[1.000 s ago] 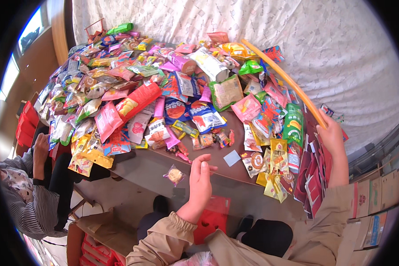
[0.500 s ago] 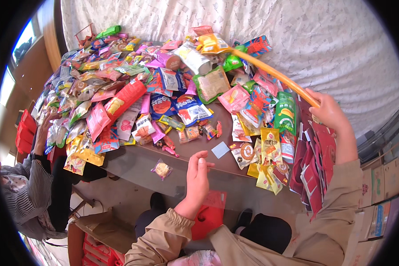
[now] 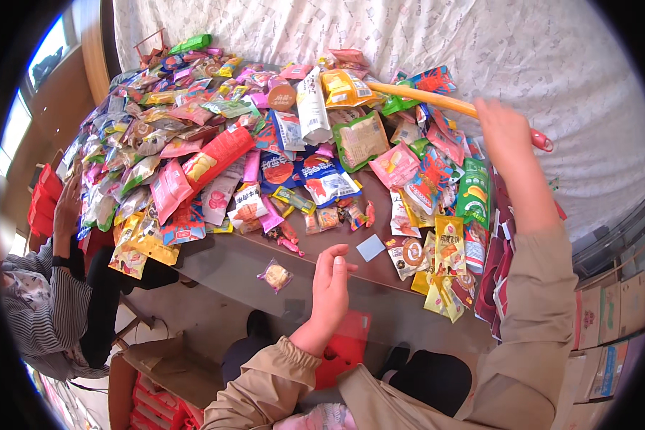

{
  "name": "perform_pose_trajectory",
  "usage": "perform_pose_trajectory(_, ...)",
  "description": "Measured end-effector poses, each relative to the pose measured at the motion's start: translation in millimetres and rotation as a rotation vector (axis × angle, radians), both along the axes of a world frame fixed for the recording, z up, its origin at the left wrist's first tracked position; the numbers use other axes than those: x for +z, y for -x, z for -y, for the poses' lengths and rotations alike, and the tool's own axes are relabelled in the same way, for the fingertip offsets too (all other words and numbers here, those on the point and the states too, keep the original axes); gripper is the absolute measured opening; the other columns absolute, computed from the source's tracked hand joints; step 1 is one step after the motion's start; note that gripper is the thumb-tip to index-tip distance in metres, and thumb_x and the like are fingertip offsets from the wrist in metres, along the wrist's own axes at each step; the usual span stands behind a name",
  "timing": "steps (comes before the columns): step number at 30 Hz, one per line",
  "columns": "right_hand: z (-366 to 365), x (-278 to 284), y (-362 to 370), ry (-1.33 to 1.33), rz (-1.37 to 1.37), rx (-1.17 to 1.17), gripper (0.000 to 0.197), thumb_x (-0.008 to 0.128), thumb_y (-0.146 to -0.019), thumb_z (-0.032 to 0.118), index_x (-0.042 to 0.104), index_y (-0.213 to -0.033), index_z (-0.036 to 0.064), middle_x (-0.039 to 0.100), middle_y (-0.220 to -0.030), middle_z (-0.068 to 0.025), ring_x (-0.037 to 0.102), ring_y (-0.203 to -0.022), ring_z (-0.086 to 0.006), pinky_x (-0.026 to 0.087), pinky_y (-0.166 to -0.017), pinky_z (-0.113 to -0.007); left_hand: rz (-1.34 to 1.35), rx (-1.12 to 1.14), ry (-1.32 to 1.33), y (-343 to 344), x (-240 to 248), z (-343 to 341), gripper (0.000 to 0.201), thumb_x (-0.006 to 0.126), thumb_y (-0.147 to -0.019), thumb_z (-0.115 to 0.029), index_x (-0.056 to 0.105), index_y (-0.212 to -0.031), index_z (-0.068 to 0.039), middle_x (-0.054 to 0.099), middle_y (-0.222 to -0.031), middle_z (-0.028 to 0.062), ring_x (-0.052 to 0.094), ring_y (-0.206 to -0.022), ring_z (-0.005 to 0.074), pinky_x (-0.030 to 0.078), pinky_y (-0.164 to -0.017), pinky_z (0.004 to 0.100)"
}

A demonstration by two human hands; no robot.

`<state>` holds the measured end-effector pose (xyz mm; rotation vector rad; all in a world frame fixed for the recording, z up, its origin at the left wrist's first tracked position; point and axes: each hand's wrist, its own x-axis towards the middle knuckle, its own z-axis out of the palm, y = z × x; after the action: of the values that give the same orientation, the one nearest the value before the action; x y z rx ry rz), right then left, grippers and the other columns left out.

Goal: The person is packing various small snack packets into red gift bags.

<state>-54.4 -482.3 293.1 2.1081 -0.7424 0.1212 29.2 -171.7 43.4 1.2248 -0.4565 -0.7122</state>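
My right hand [image 3: 505, 132] is closed around a long orange stick [image 3: 426, 96] with a red end [image 3: 542, 140] beyond the fingers. The stick's far end touches or lies beside a yellow snack packet [image 3: 347, 88] at the back of the pile; I cannot tell which. My left hand [image 3: 330, 290] hovers over the table's near edge with nothing in it, fingers loosely bent and apart. Near it lie a small pale blue card [image 3: 370, 247] and a small wrapped biscuit [image 3: 275, 275]. A white tube-shaped pack [image 3: 311, 107] stands beside the yellow packet.
A big heap of snack packets [image 3: 186, 111] covers the table's left and middle. Yellow packets [image 3: 449, 245] and dark red bags [image 3: 496, 269] lie at the right. A co-worker's hand [image 3: 66, 204] is at the left. A cardboard box [image 3: 172, 369] holds red items below.
My right hand has moved left and up along the stick, baring its red end. The white pack has swung more upright. My left hand has hardly moved; the view has shifted slightly.
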Motion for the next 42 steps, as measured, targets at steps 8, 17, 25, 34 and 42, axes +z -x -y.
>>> perform_pose_trajectory(8, 25.1, -41.3, -122.3, -0.058, -0.024, 0.090, 0.033, 0.058, -0.094, 0.014, 0.065, -0.126, 0.0144, 0.070, -0.096, -0.0068, 0.072, -0.089, -0.0278, 0.058, -0.073, -0.041, 0.007, 0.024, 0.037, -7.9, 4.7, 7.3, 0.036, 0.043, -0.109, -0.026, 0.056, -0.128, 0.001, 0.054, -0.115, 0.0097, 0.065, -0.094, 0.0156, 0.050, -0.084, 0.0316)
perform_pose_trajectory(17, -7.5, -77.9, -204.1, -0.304, -0.200, -0.197, 0.027, 0.057, -0.098, 0.016, 0.070, -0.121, 0.0099, 0.077, -0.110, -0.0113, 0.076, -0.099, -0.0269, 0.061, -0.078, -0.041, 0.008, 0.027, 0.046, -14.5, 4.1, 9.2, 0.037, 0.043, -0.109, -0.027, 0.055, -0.130, 0.001, 0.053, -0.119, 0.0106, 0.064, -0.094, 0.0158, 0.049, -0.086, 0.0315)
perform_pose_trajectory(25, -37.0, -73.4, -144.4, -0.330, -0.184, -0.056, 0.031, 0.056, -0.097, 0.014, 0.063, -0.126, 0.0068, 0.075, -0.090, -0.0086, 0.075, -0.084, -0.0265, 0.060, -0.065, -0.042, 0.020, 0.114, 0.057, -23.3, 4.3, 1.3, 0.049, 0.047, -0.108, -0.024, 0.034, -0.148, 0.000, 0.043, -0.136, 0.0163, 0.062, -0.104, 0.0196, 0.048, -0.093, 0.0352)
perform_pose_trajectory(34, -83.7, -62.9, -48.2, -0.348, -0.174, 0.157, 0.051, 0.060, -0.089, 0.005, 0.054, -0.139, 0.0074, 0.069, -0.082, -0.0106, 0.071, -0.074, -0.0291, 0.057, -0.058, -0.043, 0.187, 0.356, 0.016, -25.2, 4.2, -3.7, 0.072, 0.056, -0.104, -0.029, 0.018, -0.157, 0.002, 0.027, -0.150, 0.0213, 0.039, -0.132, 0.0313, 0.032, -0.113, 0.0446)
perform_pose_trajectory(42, -138.3, -27.9, 26.6, -0.468, -0.181, 0.197, 0.054, 0.059, -0.087, 0.004, 0.055, -0.140, 0.0118, 0.065, -0.082, -0.0113, 0.069, -0.073, -0.0303, 0.054, -0.061, -0.043, 0.264, 0.366, -0.055, -31.1, 7.6, -8.5, 0.081, 0.063, -0.100, -0.024, 0.014, -0.160, -0.001, 0.017, -0.158, 0.0240, 0.031, -0.141, 0.0344, 0.027, -0.118, 0.0448)
